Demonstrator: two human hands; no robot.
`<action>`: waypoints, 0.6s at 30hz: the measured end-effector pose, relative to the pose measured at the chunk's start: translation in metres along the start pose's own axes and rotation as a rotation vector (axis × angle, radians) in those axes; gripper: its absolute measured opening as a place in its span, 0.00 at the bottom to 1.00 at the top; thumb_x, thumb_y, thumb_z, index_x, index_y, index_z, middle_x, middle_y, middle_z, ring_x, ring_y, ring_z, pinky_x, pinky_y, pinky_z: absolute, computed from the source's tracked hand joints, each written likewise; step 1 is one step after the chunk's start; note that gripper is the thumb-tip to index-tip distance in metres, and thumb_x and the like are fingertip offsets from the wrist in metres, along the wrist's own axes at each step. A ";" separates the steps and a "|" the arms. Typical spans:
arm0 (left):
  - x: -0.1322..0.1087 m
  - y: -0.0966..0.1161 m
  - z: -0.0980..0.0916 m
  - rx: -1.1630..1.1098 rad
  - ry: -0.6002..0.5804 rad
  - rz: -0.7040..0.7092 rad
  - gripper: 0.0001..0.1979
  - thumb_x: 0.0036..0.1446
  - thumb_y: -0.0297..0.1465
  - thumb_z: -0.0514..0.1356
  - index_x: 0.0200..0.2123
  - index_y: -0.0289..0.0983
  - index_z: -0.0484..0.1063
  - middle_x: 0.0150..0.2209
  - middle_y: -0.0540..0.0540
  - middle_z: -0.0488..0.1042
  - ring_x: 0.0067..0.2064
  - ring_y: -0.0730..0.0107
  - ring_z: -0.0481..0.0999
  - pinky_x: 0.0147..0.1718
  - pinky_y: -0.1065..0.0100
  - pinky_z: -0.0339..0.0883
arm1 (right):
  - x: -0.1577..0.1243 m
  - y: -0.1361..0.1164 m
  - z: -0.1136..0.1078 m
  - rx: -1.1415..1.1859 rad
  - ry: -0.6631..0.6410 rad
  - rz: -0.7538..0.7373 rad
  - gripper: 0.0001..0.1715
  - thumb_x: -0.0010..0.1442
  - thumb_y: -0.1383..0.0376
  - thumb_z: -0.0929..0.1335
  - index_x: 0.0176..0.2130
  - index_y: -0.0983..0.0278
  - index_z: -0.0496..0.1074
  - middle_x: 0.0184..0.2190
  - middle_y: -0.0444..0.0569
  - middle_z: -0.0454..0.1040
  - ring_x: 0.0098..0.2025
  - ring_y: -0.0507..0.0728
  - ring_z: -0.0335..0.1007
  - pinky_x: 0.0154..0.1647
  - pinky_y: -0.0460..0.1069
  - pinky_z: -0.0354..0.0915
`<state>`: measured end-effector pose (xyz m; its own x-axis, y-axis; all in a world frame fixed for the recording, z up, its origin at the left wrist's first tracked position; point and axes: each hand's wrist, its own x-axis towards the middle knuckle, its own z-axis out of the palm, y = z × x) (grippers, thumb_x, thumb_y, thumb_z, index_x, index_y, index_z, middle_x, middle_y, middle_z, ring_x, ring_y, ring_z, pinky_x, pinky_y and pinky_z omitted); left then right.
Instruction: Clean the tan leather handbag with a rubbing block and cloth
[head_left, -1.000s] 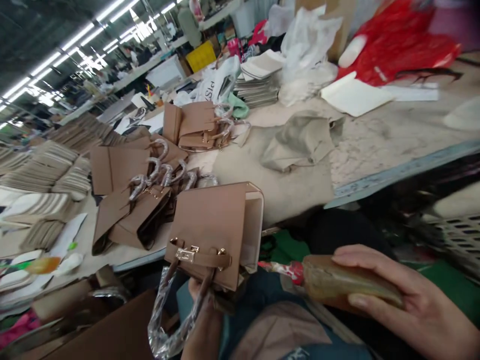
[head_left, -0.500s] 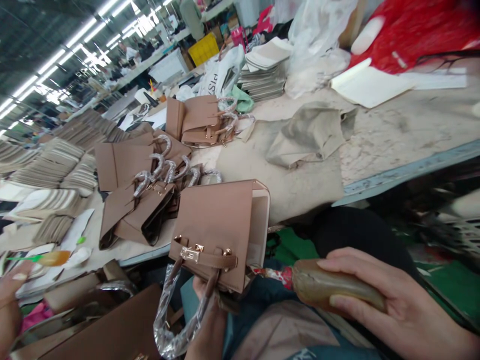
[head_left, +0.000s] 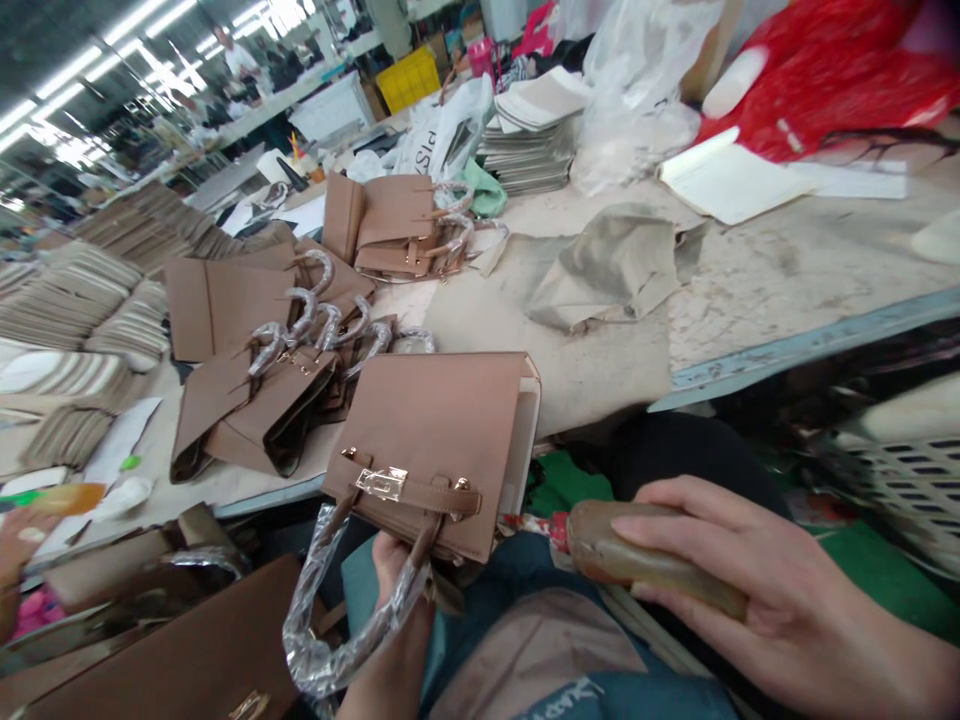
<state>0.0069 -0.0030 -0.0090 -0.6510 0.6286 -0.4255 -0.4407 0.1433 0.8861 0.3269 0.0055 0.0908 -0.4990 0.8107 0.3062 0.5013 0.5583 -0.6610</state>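
My left hand (head_left: pixel 394 575) grips a brown handbag (head_left: pixel 442 420) from below, its fingers partly hidden behind the bag. The bag is tilted, with its gold clasp toward me and a plastic-wrapped handle hanging down at the left. In my right hand (head_left: pixel 720 570) lies a squeeze bottle (head_left: pixel 637 545) of brownish liquid, fingers wrapped around it. Its red-smeared nozzle points left and reaches the bag's lower right edge; whether it touches cannot be made out.
More brown handbags (head_left: pixel 259 400) with wrapped handles lie on the table. Stacked panels (head_left: pixel 82 290) stand at left, and a crumpled cloth (head_left: pixel 607 270) lies beyond. At far left a co-worker's hand (head_left: pixel 26 540) holds an orange bottle (head_left: pixel 67 498). A white basket (head_left: pixel 907 490) is at right.
The view has shifted slightly, so the table things sit further left. My right hand and the bottle have moved a little left with the bag, nozzle still at its edge.
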 end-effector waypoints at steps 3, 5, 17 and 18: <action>0.003 -0.004 -0.002 0.006 0.017 0.006 0.22 0.30 0.26 0.68 0.36 0.35 0.76 0.33 0.51 0.80 0.30 0.61 0.79 0.31 0.66 0.76 | 0.004 -0.005 -0.004 0.025 -0.085 -0.026 0.14 0.66 0.68 0.65 0.51 0.58 0.70 0.44 0.50 0.70 0.40 0.51 0.71 0.35 0.42 0.70; 0.005 -0.006 -0.002 0.018 0.011 -0.006 0.20 0.32 0.28 0.69 0.35 0.34 0.77 0.32 0.50 0.80 0.31 0.60 0.79 0.31 0.65 0.76 | 0.006 -0.006 -0.006 0.006 -0.140 -0.027 0.15 0.66 0.68 0.64 0.52 0.57 0.70 0.44 0.50 0.70 0.40 0.52 0.70 0.34 0.43 0.69; -0.005 0.010 0.007 0.087 -0.023 0.014 0.10 0.33 0.21 0.68 0.23 0.39 0.73 0.24 0.51 0.77 0.26 0.63 0.75 0.31 0.63 0.76 | 0.004 0.000 -0.003 -0.031 -0.112 -0.030 0.14 0.67 0.68 0.64 0.51 0.59 0.70 0.44 0.50 0.69 0.41 0.52 0.67 0.35 0.43 0.68; -0.005 0.011 0.007 0.091 -0.023 0.013 0.10 0.34 0.21 0.67 0.23 0.39 0.73 0.24 0.51 0.78 0.26 0.63 0.75 0.31 0.62 0.76 | 0.003 -0.002 -0.003 -0.027 -0.144 -0.025 0.15 0.67 0.68 0.63 0.52 0.58 0.70 0.44 0.49 0.68 0.41 0.51 0.67 0.36 0.43 0.68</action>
<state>0.0101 0.0006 0.0041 -0.6411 0.6484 -0.4105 -0.3740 0.2031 0.9049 0.3267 0.0079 0.0953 -0.6067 0.7641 0.2193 0.5057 0.5838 -0.6351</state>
